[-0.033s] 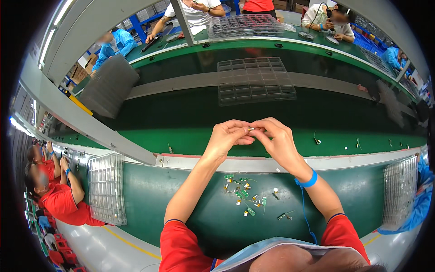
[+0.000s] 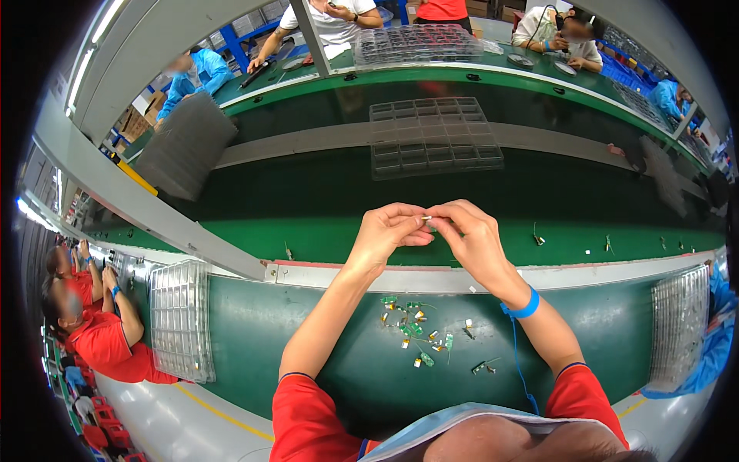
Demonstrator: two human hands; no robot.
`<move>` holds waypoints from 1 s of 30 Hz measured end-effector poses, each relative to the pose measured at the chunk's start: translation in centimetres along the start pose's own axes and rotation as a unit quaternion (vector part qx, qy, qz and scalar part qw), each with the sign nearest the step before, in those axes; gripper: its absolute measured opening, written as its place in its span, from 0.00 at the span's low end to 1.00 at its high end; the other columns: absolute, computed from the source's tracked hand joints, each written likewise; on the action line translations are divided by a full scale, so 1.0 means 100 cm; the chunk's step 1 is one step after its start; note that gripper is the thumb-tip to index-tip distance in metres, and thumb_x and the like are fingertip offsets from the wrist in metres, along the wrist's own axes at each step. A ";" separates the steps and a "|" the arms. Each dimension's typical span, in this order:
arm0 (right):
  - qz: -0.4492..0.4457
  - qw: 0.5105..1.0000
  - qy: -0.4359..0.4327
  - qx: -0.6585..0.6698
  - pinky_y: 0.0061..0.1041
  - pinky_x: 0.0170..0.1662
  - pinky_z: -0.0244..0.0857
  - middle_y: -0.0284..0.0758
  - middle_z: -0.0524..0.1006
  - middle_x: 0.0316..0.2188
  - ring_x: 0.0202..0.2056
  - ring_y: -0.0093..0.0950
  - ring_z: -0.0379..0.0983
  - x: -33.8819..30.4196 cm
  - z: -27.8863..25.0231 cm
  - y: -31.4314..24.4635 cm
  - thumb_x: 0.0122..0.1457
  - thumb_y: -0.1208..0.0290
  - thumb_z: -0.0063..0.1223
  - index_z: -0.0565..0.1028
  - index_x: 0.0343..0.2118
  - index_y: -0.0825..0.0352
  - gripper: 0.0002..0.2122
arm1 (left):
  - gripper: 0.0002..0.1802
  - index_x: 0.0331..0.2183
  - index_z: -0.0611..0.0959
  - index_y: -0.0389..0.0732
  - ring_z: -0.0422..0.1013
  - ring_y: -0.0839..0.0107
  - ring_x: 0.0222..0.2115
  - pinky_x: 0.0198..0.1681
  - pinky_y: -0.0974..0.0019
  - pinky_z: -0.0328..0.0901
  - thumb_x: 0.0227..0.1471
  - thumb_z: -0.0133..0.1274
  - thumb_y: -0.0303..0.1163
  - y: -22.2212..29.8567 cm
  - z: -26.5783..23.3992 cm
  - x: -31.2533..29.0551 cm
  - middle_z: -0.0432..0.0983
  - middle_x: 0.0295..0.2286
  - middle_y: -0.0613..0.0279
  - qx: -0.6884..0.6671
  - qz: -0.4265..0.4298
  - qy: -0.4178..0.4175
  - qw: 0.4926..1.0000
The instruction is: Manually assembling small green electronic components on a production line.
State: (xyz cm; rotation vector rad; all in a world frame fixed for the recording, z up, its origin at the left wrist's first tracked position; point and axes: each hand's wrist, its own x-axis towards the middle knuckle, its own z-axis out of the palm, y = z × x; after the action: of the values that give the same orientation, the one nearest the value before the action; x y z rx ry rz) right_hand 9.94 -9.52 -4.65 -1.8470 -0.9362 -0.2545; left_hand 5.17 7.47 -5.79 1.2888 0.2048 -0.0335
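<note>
Over the near edge of the dark green belt, my left hand and my right hand meet fingertip to fingertip. Both are pinched on a small whitish part with a bit of green below it. My fingers cover most of it, so its kind is hidden. On the green worktop between my forearms lies a loose group of small green circuit boards with thin wires and silver-and-yellow pieces. Right of that group rest a small dark part with a white end and another wired part.
A clear compartment tray lies across the belt's middle strip. Tray stacks stand at the left and right of the worktop. A metal post slants across the left. My blue wrist strap's cord hangs down. Co-workers sit across and left.
The thumb and index finger of my right hand have shifted slightly around the small part, and a little more green shows beneath it. My left hand looks unmoved.
</note>
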 end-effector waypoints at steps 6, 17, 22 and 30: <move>-0.113 0.987 0.043 -0.102 0.28 0.32 0.69 0.38 0.78 0.26 0.29 0.35 0.75 0.004 -0.007 -0.002 0.46 0.82 0.60 0.78 0.29 0.69 0.06 | 0.12 0.39 0.79 0.29 0.77 0.69 0.30 0.38 0.68 0.73 0.51 0.55 0.24 0.008 0.003 -0.003 0.79 0.31 0.53 0.023 0.058 0.035 0.997; -0.166 0.966 0.073 -0.185 0.26 0.28 0.67 0.35 0.76 0.26 0.27 0.32 0.72 0.002 -0.011 -0.025 0.44 0.83 0.61 0.76 0.28 0.70 0.08 | 0.10 0.38 0.81 0.30 0.78 0.71 0.31 0.37 0.73 0.72 0.53 0.53 0.23 0.029 0.027 -0.029 0.80 0.30 0.55 0.119 0.191 0.080 0.971; -0.149 0.976 0.073 -0.139 0.26 0.28 0.66 0.35 0.76 0.25 0.26 0.31 0.72 0.000 -0.016 -0.025 0.45 0.82 0.61 0.77 0.28 0.69 0.06 | 0.11 0.39 0.81 0.30 0.78 0.69 0.32 0.39 0.71 0.72 0.53 0.54 0.23 0.033 0.026 -0.036 0.79 0.31 0.53 0.066 0.147 0.053 0.985; -0.132 0.986 0.038 -0.096 0.23 0.28 0.65 0.35 0.77 0.24 0.26 0.30 0.72 0.004 -0.023 -0.029 0.47 0.82 0.61 0.77 0.27 0.69 0.05 | 0.09 0.37 0.81 0.30 0.78 0.68 0.32 0.38 0.70 0.73 0.52 0.55 0.22 0.036 0.025 -0.039 0.79 0.31 0.53 0.069 0.150 0.047 0.985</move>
State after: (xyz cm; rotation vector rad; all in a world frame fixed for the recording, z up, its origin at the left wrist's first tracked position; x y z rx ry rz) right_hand 8.76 -10.71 -1.35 -1.8685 -1.1369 -0.5917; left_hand 2.21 5.69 -1.07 1.4494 0.0887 0.2744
